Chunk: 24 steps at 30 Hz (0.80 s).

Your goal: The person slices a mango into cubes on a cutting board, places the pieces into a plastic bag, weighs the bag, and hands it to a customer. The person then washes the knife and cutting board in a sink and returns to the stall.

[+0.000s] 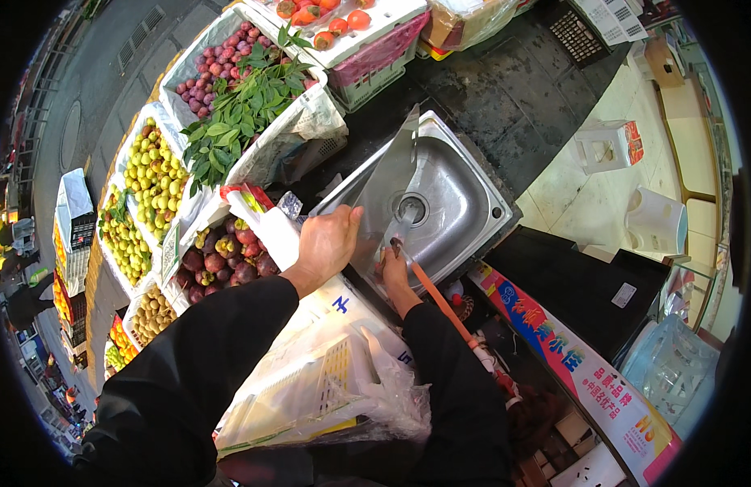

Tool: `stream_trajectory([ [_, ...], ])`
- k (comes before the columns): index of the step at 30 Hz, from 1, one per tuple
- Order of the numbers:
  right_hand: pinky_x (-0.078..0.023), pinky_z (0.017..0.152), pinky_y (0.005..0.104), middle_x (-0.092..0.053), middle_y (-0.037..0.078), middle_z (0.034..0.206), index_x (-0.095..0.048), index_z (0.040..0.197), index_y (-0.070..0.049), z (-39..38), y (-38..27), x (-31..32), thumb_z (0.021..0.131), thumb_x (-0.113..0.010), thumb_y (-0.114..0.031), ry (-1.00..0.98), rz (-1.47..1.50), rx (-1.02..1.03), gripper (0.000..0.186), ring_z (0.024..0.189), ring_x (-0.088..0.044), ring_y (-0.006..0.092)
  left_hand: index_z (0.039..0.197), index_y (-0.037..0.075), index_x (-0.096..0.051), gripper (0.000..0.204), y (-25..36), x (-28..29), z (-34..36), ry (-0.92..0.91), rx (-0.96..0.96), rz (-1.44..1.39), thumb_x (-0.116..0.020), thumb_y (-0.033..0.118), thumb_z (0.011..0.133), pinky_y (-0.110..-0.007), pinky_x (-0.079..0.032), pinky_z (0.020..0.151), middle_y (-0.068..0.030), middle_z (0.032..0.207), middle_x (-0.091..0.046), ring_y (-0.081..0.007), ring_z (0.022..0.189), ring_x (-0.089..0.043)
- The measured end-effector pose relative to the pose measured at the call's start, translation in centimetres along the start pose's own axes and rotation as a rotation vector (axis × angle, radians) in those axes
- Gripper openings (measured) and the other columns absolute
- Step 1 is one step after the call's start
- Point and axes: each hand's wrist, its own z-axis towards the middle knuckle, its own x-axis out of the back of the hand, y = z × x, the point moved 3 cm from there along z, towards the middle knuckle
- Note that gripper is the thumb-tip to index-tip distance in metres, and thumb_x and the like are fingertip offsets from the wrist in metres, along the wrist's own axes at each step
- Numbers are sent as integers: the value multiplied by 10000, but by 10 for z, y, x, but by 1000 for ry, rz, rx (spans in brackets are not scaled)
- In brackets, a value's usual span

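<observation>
Left hand (327, 242), centre of frame: fingers curled, gripping the lower left edge of a clear plastic sheet (395, 174) that stands up over the sink. Right hand (394, 270), just right of and below the left: closed around the end of an orange hose (440, 299); nozzle end sits at the sheet's lower edge. Hose runs down and right toward lower centre. Sheet rises from between both hands to a point at upper centre, in front of the steel sink (464, 207); drain visible through it. Crates of fruit (225, 256) lie left of the left hand; leafy branches (241, 109) upper left.
</observation>
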Motion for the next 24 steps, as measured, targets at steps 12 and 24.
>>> stream_trajectory([
  [12, -458, 443, 363, -519, 104, 694, -457, 985, 34, 1, -10, 7, 818, -624, -189, 149, -34, -7, 325, 518, -534, 208, 717, 21, -539, 393, 3, 2, 1, -14, -2, -11, -517, 291, 1001, -483, -445, 499, -216, 565, -539, -419, 544, -567],
  [24, -428, 926, 479, -551, 260, 1097, -346, 1258, 53, 2, -8, 7, 786, -644, -106, 284, -497, 355, 580, 1050, -570, 390, 718, 27, -540, 396, 1, -1, 1, -6, -19, 17, -504, 298, 1005, -474, -452, 497, -202, 563, -548, -406, 539, -572],
])
